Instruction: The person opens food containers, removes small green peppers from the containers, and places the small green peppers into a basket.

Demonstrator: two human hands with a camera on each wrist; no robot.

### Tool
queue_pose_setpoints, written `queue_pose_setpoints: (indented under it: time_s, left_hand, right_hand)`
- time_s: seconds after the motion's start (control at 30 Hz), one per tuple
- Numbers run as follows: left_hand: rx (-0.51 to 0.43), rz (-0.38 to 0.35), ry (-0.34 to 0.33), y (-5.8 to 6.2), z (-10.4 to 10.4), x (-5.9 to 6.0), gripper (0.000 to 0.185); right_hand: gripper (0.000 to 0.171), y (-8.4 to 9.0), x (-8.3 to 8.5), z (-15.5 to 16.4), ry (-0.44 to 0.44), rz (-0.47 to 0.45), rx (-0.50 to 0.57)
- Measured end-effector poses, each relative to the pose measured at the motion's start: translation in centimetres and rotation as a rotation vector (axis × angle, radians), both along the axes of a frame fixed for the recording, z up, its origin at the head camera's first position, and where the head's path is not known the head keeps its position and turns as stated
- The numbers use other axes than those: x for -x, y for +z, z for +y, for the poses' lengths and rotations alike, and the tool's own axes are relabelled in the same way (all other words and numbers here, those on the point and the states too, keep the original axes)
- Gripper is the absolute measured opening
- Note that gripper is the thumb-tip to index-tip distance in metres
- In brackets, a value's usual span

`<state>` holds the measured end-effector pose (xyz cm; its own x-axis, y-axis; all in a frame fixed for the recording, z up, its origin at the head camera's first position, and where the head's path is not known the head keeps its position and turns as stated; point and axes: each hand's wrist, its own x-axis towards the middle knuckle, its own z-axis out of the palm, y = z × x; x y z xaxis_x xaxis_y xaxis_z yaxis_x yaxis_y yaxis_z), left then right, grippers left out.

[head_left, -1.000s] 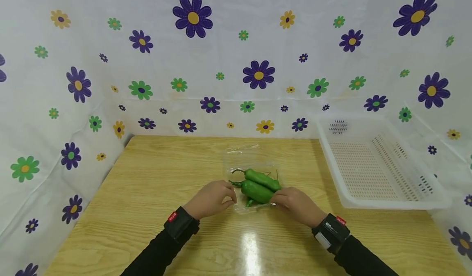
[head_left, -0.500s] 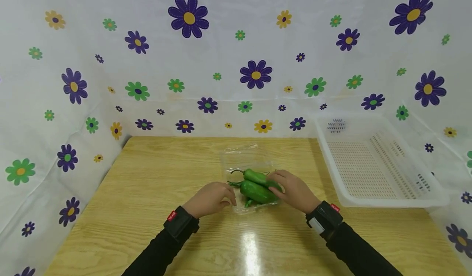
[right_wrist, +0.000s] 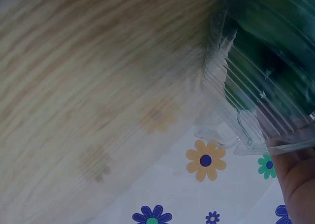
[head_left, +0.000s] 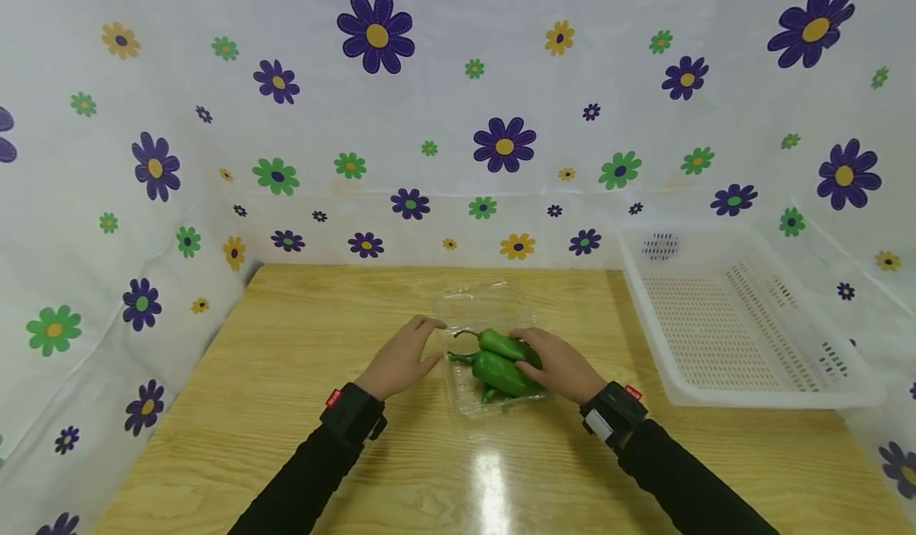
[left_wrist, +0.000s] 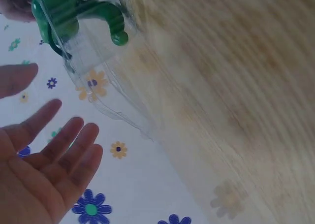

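Head view: the right hand [head_left: 554, 364] grips green peppers [head_left: 501, 360] in a clear box [head_left: 487, 396] mid-surface; left hand [head_left: 402, 358] flat, fingers straight. Left wrist view: peppers cut off. Right wrist view: peppers blurred, hand mostly hidden.

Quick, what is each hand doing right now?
Left hand: open, fingers straight, beside the clear plastic box, holding nothing.
Right hand: fingers curled over the green peppers in the box.
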<state>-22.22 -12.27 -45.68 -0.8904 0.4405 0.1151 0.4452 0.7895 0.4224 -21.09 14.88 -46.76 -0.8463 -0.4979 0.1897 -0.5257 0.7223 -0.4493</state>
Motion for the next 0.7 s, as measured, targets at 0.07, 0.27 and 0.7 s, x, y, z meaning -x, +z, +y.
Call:
queue_pose_setpoints:
  time_s: [0.07,0.27,0.7]
  left_hand:
    - [0.0,-0.001,0.017,0.1,0.1,1.0,0.041]
    - [0.036,-0.062,0.005,0.3,1.1,2.8,0.034]
    - [0.04,-0.138,-0.075,-0.8,2.1,2.2,0.029]
  right_hand:
    - [0.044,-0.1,0.1,0.1,-0.003,0.018,-0.013]
    - [0.042,-0.1,-0.1,0.5,0.018,0.018,-0.021]
    - [0.039,0.1,-1.4,1.0,-0.013,-0.028,0.021]
